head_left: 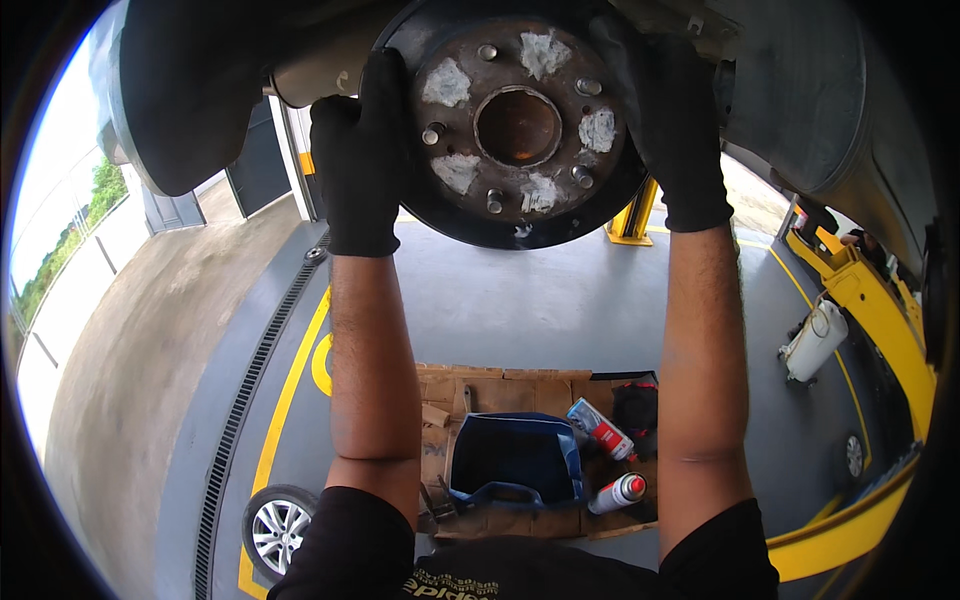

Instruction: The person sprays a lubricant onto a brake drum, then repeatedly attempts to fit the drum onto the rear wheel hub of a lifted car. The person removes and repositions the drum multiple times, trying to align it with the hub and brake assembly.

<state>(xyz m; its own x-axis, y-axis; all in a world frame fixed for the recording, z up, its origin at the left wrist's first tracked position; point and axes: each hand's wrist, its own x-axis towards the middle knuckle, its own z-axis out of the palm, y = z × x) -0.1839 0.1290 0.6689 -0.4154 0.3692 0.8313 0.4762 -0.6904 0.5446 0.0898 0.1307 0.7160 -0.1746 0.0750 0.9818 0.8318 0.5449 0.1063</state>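
Brake disc (515,178) is up top ctr, btwn both gloved hands, beyond & above the cardboard's far edge. Rusty face shows 5 studs, 5 whitish patches & a round ctr bore.

L hand (365,170), blk glove, is at disc's L rim; R hand (685,140), same glove, at R rim. Fingertips partly lost in the dark, so can't tell if either grip is closed on it.

Below, btwn forearms: cardboard (530,393). Open blue bag (573,458) sits mid-cardboard, handle twd near edge. Blue/wht/red spray can (600,428) lies at an angle R of bag, twd R edge; red-capped can (617,493) nr the near R corner. Dk item (635,407) at far R corner.

Floor: spare-looking wheel (278,530) w/ silver spokes at lower L, by yellow line; wht tank (813,338) off R, nr yellow lift arm (878,295).
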